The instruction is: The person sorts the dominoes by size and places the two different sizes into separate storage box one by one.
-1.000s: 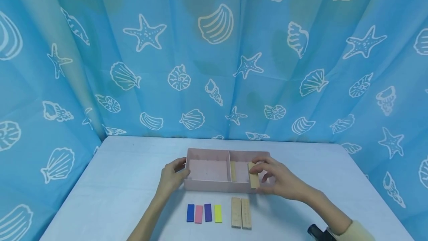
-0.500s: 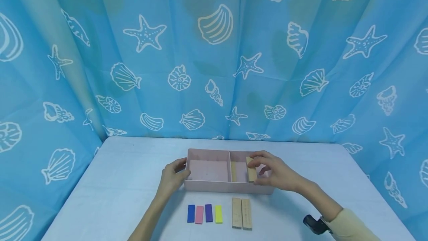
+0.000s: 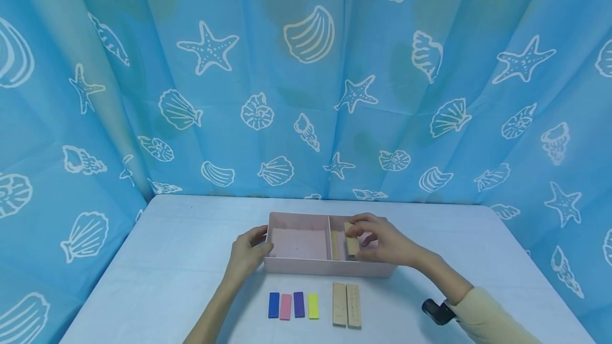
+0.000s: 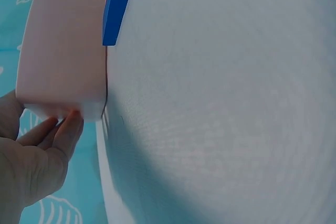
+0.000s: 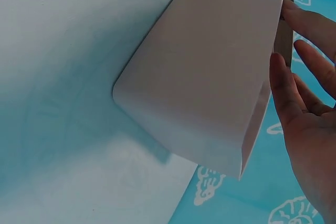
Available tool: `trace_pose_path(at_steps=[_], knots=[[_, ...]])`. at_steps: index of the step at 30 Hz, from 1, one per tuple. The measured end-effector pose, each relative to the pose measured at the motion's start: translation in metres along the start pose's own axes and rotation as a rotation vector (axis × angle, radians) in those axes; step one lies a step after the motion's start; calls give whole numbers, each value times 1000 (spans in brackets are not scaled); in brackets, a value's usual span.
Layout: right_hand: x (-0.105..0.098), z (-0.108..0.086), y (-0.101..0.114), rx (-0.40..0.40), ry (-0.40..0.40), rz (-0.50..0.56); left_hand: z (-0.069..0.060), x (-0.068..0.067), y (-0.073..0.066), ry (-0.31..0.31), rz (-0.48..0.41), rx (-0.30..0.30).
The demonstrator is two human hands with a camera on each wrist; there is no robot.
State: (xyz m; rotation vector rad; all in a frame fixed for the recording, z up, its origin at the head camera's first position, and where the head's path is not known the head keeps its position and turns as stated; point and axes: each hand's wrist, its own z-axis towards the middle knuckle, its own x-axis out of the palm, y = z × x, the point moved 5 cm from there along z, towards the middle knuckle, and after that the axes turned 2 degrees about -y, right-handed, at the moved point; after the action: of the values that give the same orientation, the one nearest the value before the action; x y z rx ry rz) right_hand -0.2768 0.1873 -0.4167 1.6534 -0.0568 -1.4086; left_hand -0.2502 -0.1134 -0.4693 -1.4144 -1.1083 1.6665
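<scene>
A pink two-compartment box (image 3: pixel 306 266) stands on the table. The left hand (image 3: pixel 247 254) grips its left end, thumb over the rim; in the left wrist view the fingers of that hand (image 4: pixel 44 156) press the end wall. Over the right compartment, the right hand (image 3: pixel 384 240) pinches a wooden block (image 3: pixel 351 243) between thumb and fingers. Another wooden block (image 3: pixel 335 246) lies in that compartment along the divider. The right wrist view shows the right hand (image 5: pixel 310 82) with the block (image 5: pixel 284 43) partly hidden behind the box wall (image 5: pixel 194 66).
In front of the box lie blue (image 3: pixel 273 305), pink (image 3: pixel 285 307), purple (image 3: pixel 299 304) and yellow (image 3: pixel 313 306) blocks. To their right are two wooden blocks, side by side (image 3: pixel 339 304). A blue patterned curtain (image 3: pixel 287 89) hangs behind the table (image 3: pixel 181 238).
The right hand has moved left and away from the table's front with its wooden block, from the box's front rim to inside the right compartment, closer to the divider. The left hand has stayed put.
</scene>
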Motion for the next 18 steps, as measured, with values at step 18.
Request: trace_pose_path(at_steps=[18], knots=[[12, 9, -11, 47, 37, 17, -1, 0, 0, 0, -9, 32]])
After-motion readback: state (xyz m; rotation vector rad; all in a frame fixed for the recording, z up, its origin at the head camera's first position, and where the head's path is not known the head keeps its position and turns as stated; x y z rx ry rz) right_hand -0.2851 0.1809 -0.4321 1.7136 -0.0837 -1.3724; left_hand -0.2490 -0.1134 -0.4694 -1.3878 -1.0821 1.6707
